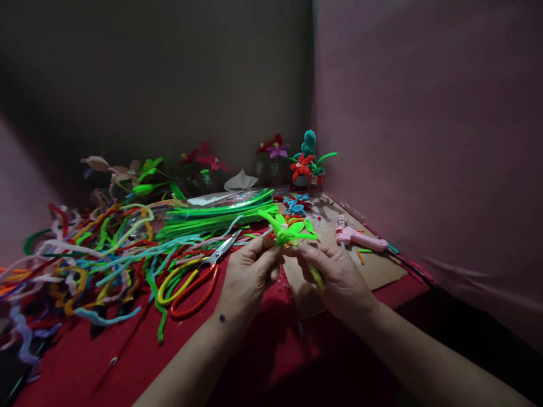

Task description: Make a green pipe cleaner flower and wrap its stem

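A bright green pipe-cleaner flower [285, 230] is held up near the middle of the view, its petals spread above my fingertips. My left hand [251, 271] pinches its base from the left, thumb and fingers pressed together. From the right, my right hand [333, 274] is closed, its fingertips beside the flower's base. A short yellow-green piece [316, 277] shows between the right fingers. Exactly where the right fingertips grip is too small to tell. Scissors [214, 257] with red and yellow handles lie just left of my left hand.
Coloured pipe cleaners [106, 249] cover the left of the red cloth [144, 362]. A green bundle [212, 217] lies behind the scissors. A pink glue gun [362, 238] rests on cardboard [379, 271] at the right. Potted craft flowers [302, 167] stand at the back.
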A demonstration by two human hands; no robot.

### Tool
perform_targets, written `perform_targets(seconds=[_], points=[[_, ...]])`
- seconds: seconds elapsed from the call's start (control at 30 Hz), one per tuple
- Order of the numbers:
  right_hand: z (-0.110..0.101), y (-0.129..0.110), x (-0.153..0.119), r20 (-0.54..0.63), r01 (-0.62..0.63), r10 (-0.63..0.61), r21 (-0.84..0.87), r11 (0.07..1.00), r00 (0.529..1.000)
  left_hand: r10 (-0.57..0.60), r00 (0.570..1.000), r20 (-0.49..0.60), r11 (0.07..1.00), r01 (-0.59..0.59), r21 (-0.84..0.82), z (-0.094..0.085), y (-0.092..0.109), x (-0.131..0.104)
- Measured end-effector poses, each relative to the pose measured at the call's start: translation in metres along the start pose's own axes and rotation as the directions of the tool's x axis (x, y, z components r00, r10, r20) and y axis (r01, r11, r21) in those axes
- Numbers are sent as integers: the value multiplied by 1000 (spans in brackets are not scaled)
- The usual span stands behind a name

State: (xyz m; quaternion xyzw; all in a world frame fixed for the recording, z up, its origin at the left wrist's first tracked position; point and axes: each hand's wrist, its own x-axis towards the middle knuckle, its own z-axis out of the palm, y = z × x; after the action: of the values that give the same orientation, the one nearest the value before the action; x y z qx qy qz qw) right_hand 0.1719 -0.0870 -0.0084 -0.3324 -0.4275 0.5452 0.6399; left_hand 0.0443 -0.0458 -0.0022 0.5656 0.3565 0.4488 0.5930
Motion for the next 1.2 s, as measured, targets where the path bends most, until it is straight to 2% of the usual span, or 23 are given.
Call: perform_targets(seconds=[0.1,0.2,0.33,0.47,0.6,0.73,0.83,1.03,1.1,1.2], points=[[0,-1,-2,-5,-33,34,46,998,999,-7,1000,-13,999,8,38,1,0,0],[-1,2,-3,-65,-88,90,29,996,994,-4,999,-37,994,8,110,0,-1,1],[-1,4,-2,-107,-87,82,-38,995,991,106,992,-71,948,-79,307,-2,-7,0],[0,7,-2,-96,-127,125,-16,992,988,254,967,-9,812,-208,545,-4,-14,-1],[1,14,-4,-148,-179,177,-4,984,973,387,921,52,634,-306,710,-5,-17,-1],[4,19,-6,-181,-151,148,-2,989,972,435,891,131,523,-368,768,-5,-21,-2],[7,19,-5,-186,-152,161,60,987,969,446,879,170,458,-387,800,-4,-22,-2],[10,16,-5,-151,-133,155,147,980,976,472,860,195,417,-412,810,-1,-21,-4],[10,15,-5,-134,-121,143,163,979,981,494,844,209,389,-429,815,-1,-21,-4],[10,16,-5,-124,-115,137,171,979,983,542,801,255,298,-467,833,-3,-22,-4]])
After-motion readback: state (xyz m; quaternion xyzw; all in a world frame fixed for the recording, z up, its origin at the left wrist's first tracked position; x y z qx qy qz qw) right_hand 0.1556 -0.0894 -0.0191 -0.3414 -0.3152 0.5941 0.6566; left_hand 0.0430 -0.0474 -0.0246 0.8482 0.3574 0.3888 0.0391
